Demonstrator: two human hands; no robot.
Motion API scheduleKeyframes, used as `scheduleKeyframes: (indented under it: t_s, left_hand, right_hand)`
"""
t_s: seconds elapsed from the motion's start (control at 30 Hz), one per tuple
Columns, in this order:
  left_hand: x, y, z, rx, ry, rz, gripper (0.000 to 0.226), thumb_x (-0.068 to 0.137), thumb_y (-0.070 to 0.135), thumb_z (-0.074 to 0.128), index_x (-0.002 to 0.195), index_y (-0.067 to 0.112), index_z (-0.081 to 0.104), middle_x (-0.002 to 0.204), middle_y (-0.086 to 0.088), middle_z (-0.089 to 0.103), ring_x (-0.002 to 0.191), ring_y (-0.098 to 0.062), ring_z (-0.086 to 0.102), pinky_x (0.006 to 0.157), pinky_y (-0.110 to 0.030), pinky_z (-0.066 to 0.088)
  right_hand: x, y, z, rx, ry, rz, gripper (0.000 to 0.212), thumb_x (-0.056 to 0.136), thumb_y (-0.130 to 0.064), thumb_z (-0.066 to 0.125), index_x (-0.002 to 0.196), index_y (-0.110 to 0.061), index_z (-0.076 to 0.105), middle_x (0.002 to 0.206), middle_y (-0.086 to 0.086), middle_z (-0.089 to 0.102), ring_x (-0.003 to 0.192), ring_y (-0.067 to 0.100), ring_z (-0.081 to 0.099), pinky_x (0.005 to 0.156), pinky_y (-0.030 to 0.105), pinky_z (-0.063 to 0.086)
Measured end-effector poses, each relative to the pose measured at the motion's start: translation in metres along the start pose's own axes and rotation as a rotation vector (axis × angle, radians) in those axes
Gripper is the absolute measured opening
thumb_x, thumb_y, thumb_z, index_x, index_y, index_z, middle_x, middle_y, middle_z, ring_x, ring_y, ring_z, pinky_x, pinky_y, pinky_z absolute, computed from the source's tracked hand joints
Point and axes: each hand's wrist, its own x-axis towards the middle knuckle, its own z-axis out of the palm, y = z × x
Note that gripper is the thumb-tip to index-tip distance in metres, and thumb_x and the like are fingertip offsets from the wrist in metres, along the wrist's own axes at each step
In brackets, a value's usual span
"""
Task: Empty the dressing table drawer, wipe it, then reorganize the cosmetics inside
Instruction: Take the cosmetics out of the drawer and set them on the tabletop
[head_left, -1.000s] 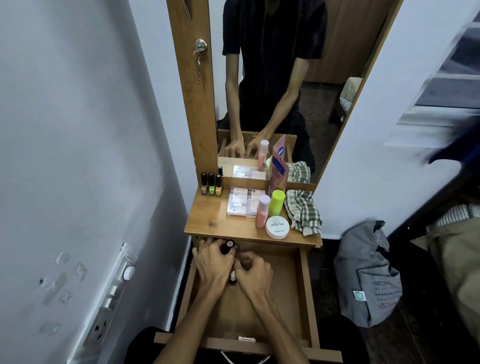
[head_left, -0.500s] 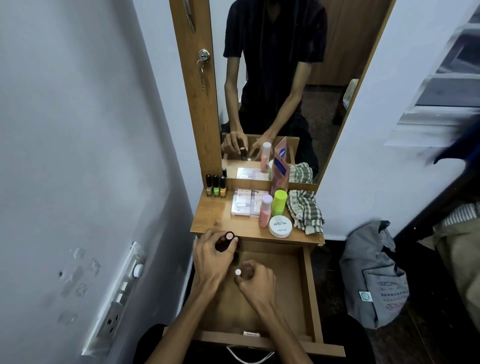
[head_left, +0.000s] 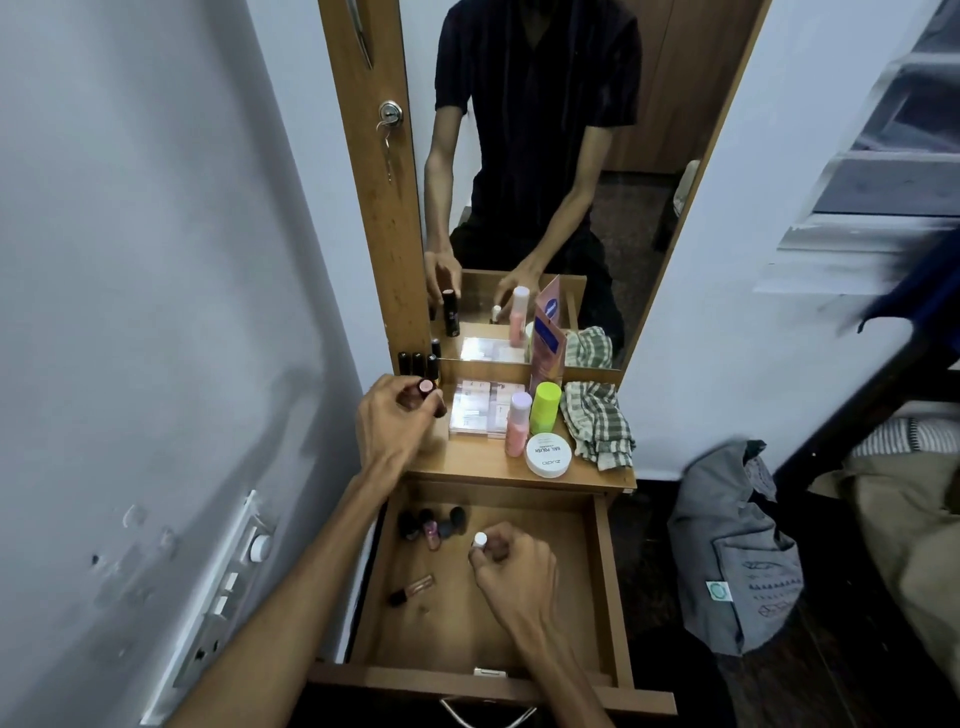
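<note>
The emptying step appeared to be in hand. The left hand (head_left: 395, 421) was closed around a dark bottle with a pink cap (head_left: 423, 391), held over the back left corner of the surface (head_left: 483, 467), just in front of a row of small dark bottles (head_left: 418, 364) standing against the mirror frame. The right hand (head_left: 511, 564) was inside the open drawer (head_left: 605, 571), fingers closed on a small white-capped bottle (head_left: 480, 540) near the middle.

Several items remained in the drawer: a cluster of small dark bottles (head_left: 431, 522) in its back left corner and a slim tube (head_left: 413, 590) lying along the left side. Already on the surface stood a pink bottle (head_left: 517, 426), a green-capped bottle (head_left: 545, 408), a white jar (head_left: 548, 457), flat palettes (head_left: 480, 413) and a checked cloth (head_left: 595, 423) at the right edge.

The next move likely called for setting the pink-capped bottle upright beside the row without toppling it, then lifting the white-capped one out.
</note>
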Motion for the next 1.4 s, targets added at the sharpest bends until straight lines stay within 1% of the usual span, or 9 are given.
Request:
scheduleKeyframes:
  t_s: [0.2,0.43,0.67,0.8,1.27,1.3,1.33,1.37,1.4]
  left_hand:
    - [0.029,-0.002,0.023,0.071,-0.042,-0.032,0.033,0.08,0.037,0.079,0.105,0.016,0.076,0.098,-0.002,0.075,0.086,-0.018,0.068,0.081,-0.041,0.06]
    - [0.037,0.004,0.04,0.037,-0.049,-0.078,0.028,0.08,0.034,0.079,0.102,0.017,0.077,0.093,-0.002,0.077,0.084,-0.018,0.071,0.082,-0.041,0.06]
    - [0.041,0.009,0.043,0.103,-0.016,-0.076,0.027,0.081,0.038,0.076,0.102,0.02,0.079,0.095,-0.003,0.077,0.092,-0.025,0.07,0.084,-0.04,0.056]
    - [0.043,0.009,0.046,0.161,-0.006,-0.06,0.027,0.084,0.042,0.073,0.102,0.023,0.078,0.094,-0.003,0.077,0.092,-0.028,0.069,0.082,-0.039,0.055]
    - [0.049,0.003,0.046,0.255,0.027,0.002,0.037,0.078,0.054,0.075,0.099,0.024,0.073,0.092,0.0,0.076,0.09,-0.029,0.069,0.075,-0.036,0.053]
    - [0.049,0.005,0.045,0.247,0.036,0.0,0.037,0.077,0.054,0.075,0.1,0.024,0.074,0.092,0.001,0.076,0.091,-0.029,0.069,0.076,-0.036,0.053]
    - [0.048,0.006,0.043,0.235,0.05,-0.002,0.038,0.077,0.054,0.076,0.099,0.023,0.074,0.092,0.002,0.077,0.091,-0.028,0.069,0.076,-0.036,0.053]
    - [0.047,0.008,0.04,0.218,0.072,-0.003,0.037,0.077,0.054,0.076,0.098,0.024,0.074,0.091,0.003,0.077,0.09,-0.027,0.07,0.075,-0.036,0.053]
    - [0.045,0.01,0.037,0.193,0.101,-0.001,0.035,0.078,0.054,0.075,0.097,0.024,0.075,0.089,0.005,0.077,0.089,-0.026,0.07,0.074,-0.036,0.054]
  right_hand:
    - [0.005,-0.006,-0.01,0.095,0.085,-0.095,0.014,0.076,-0.043,0.068,0.079,-0.03,0.07,0.068,-0.018,0.066,0.067,0.004,0.065,0.06,0.031,0.056]
    - [0.018,-0.031,-0.017,0.166,0.126,-0.179,0.009,0.077,-0.037,0.071,0.081,-0.03,0.07,0.07,-0.017,0.068,0.068,0.003,0.066,0.06,0.031,0.056]
    - [0.046,-0.071,-0.011,0.213,0.102,-0.192,0.012,0.077,-0.033,0.066,0.084,-0.024,0.071,0.073,-0.011,0.071,0.068,0.006,0.067,0.065,0.033,0.056]
    - [0.063,-0.086,-0.011,0.188,0.096,-0.199,0.008,0.081,-0.028,0.069,0.085,-0.021,0.073,0.073,-0.008,0.07,0.067,0.007,0.065,0.065,0.031,0.055]
    - [0.094,-0.095,0.003,0.178,0.111,-0.166,0.013,0.082,-0.026,0.063,0.087,-0.019,0.073,0.077,-0.006,0.073,0.074,0.01,0.067,0.076,0.036,0.056]
    - [0.096,-0.095,0.003,0.176,0.116,-0.156,0.013,0.082,-0.026,0.063,0.087,-0.019,0.072,0.078,-0.006,0.073,0.075,0.011,0.068,0.077,0.035,0.056]
    - [0.098,-0.096,0.003,0.168,0.123,-0.144,0.013,0.082,-0.026,0.063,0.087,-0.019,0.073,0.079,-0.006,0.073,0.076,0.011,0.068,0.08,0.029,0.054]
    - [0.101,-0.098,0.002,0.15,0.134,-0.132,0.012,0.083,-0.027,0.064,0.087,-0.019,0.073,0.079,-0.006,0.074,0.077,0.011,0.068,0.084,0.018,0.048]
    - [0.104,-0.101,0.0,0.127,0.151,-0.122,0.012,0.084,-0.027,0.065,0.088,-0.019,0.074,0.08,-0.005,0.074,0.078,0.012,0.068,0.085,0.005,0.037]
